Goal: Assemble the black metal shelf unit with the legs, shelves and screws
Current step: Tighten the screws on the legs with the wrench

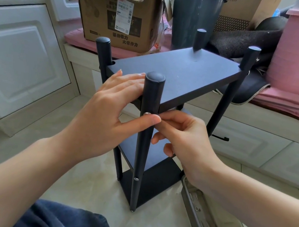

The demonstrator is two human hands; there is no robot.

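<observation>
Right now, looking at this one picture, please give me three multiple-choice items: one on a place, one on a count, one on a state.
1. Where is the cardboard box?
A. behind the shelf unit
B. under it
C. on its top shelf

2. How many legs rise above the top shelf?
A. two
B. three
C. four

3. What does the left hand do?
A. rests on the top shelf
B. hangs idle
C. lifts the bucket

Answers: 1 A, it sits on the pink cushion beyond; 2 C, one at each corner; 3 A, fingers lie flat there.

Bare forearms, no sleeves; blue denim jeans (67,220) on knees.
</observation>
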